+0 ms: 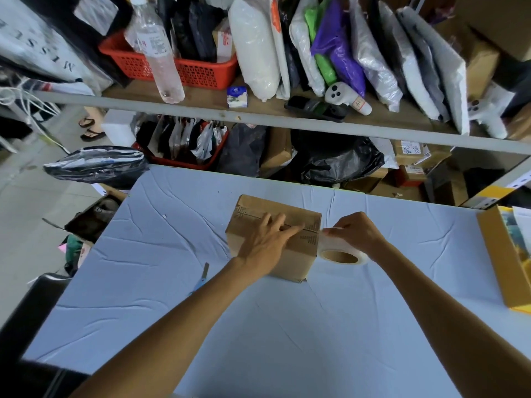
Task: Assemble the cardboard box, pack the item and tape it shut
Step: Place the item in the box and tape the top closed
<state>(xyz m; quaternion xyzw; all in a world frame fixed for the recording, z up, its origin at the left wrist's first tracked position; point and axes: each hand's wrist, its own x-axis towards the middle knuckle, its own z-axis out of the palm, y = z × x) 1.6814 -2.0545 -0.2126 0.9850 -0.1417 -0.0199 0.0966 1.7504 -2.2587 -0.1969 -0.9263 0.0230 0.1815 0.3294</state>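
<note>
— Where's the box?

— One cardboard box [254,214], brown, a little beyond the middle of the worktop [161,305] and turned at an angle to its edges. The top flaps are down and meet in a seam across the top. There is small dark print near the right end of the top and on the side below it.

— And the hands?

— Two, both bare. The left hand [265,244] lies flat on the top, fingers straight along the seam; its grip is released and it only presses. The right hand [355,234] has its grip clenched round the one tape roll [360,259], clear tape, just beside the box's right side. A strip runs from the roll to the box's upper right edge.

— Any room around it?

— Plenty of creased white sheet to the near side and to the left. The far edge of the worktop is near, behind the box. One blue-handled tool [202,275], partly hidden by the left forearm, lies near the box's left side; I can't tell what it is. One yellow box [494,254] sits at the right edge, well apart.

— Beyond that?

— A shelf [258,110] with two red baskets [201,70], one clear bottle [156,50] and many bagged parcels.
</note>
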